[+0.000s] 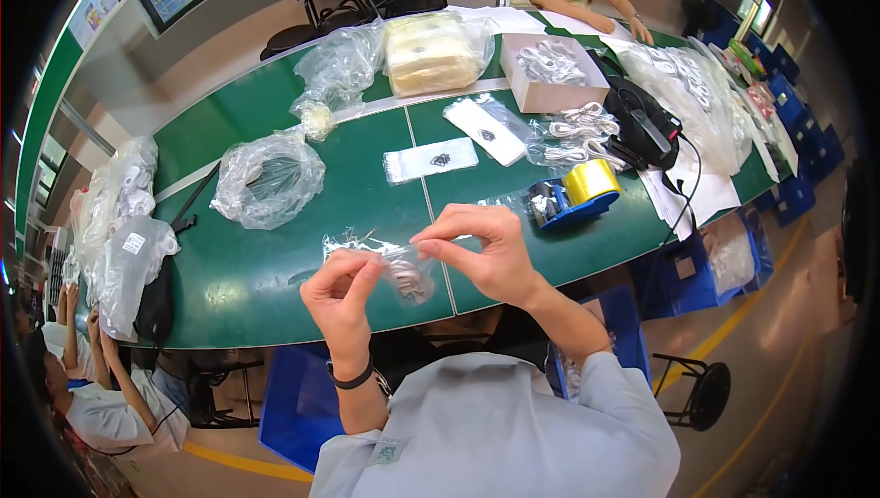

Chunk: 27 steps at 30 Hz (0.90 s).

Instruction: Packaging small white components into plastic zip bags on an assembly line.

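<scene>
Between my hands hangs a small clear plastic bag [410,284] with what looks like a coiled pale cable inside. My left hand [345,295] pinches one side of its upper edge between thumb and fingertips. On the other side, my right hand [488,251] pinches the bag's edge the same way. Just beyond my left hand lie some silvery twist ties [359,243] on the green table [275,269]. A blue tape dispenser [582,209] carrying a roll of yellow tape [592,182] stands right of my right hand.
Flat white bags [431,161], a ring of clear plastic [268,177] and bundled white cables [587,127] lie farther back. Behind them stand an open box of cables [555,76] and a wrapped stack [431,54]. Co-workers sit at the far right and left. Blue bins [298,397] flank me below.
</scene>
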### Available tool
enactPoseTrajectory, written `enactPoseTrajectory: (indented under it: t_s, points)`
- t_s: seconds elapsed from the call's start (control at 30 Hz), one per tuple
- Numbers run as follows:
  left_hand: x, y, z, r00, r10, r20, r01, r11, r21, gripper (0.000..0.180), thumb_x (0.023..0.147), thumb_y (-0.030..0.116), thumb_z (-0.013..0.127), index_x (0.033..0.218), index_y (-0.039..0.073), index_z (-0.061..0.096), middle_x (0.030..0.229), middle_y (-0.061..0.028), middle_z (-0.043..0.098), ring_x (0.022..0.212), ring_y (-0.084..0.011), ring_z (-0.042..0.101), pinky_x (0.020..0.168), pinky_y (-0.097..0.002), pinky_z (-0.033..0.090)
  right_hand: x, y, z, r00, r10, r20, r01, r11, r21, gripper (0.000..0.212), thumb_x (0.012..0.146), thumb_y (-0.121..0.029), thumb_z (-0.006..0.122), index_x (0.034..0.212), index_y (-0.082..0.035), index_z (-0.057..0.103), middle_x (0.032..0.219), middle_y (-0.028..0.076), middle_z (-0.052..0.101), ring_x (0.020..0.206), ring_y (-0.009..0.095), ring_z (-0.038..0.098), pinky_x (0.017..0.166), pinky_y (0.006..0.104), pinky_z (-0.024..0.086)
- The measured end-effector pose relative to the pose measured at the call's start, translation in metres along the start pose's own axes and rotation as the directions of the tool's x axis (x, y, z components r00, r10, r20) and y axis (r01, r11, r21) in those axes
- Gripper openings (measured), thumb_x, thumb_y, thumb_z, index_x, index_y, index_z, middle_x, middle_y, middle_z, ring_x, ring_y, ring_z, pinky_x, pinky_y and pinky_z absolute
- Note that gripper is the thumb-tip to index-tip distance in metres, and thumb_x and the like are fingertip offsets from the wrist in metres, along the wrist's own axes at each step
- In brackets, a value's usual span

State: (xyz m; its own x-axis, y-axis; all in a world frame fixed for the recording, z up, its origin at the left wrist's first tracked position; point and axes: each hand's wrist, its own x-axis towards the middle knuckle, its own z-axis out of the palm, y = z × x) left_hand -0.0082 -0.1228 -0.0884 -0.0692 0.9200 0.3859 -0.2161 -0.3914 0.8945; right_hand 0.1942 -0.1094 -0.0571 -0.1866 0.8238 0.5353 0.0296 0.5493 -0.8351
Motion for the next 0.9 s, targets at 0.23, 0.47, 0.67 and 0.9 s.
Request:
enactPoseTrajectory:
  t_s: [0.23,0.47,0.67,0.9]
  points:
    - [0.006,0.019,-0.002,0.984,0.104,0.143,-0.113,0.992,0.062,0.003,0.083,-0.005,0.069,0.087,-0.005,0.069,0.082,-0.0106,0.065,0.078,-0.0192,0.062,0.071,-0.0279,0.048,-0.001,-0.007,-0.013,0.994,-0.049,0.102,0.037,0.993,0.112,0.02,0.078,0.009,0.072,0.096,0.001,0.076,0.084,0.012,0.074,0.073,0.018,0.068,0.066,0.0271,0.052]
    - [0.009,0.033,-0.002,0.931,0.226,0.287,-0.245,0.969,0.035,0.016,0.072,-0.01,0.073,0.087,-0.004,0.073,0.079,-0.0104,0.069,0.075,-0.0206,0.065,0.067,-0.0286,0.049,-0.001,-0.023,-0.02,0.983,-0.068,0.17,0.037,0.984,0.177,0.027,0.074,0.014,0.068,0.096,0.002,0.076,0.085,0.016,0.074,0.076,0.021,0.07,0.068,0.0277,0.054]
    - [0.016,0.036,0.0,0.896,0.287,0.339,-0.305,0.952,0.0,0.024,0.066,-0.013,0.07,0.087,-0.002,0.074,0.077,-0.0095,0.068,0.075,-0.0221,0.066,0.066,-0.0292,0.051,0.0,-0.024,-0.025,0.972,-0.132,0.193,0.099,0.98,0.171,0.031,0.07,0.018,0.062,0.095,0.003,0.076,0.086,0.017,0.073,0.077,0.023,0.071,0.069,0.0294,0.055]
    - [0.017,0.045,0.001,0.861,0.335,0.383,-0.341,0.938,-0.055,0.027,0.063,-0.016,0.064,0.084,-0.001,0.074,0.077,-0.01,0.067,0.074,-0.0237,0.067,0.066,-0.0309,0.053,0.0,-0.03,-0.027,0.937,-0.23,0.262,0.178,0.961,0.21,0.032,0.068,0.019,0.06,0.092,0.004,0.075,0.086,0.017,0.071,0.079,0.027,0.071,0.071,0.0315,0.056]
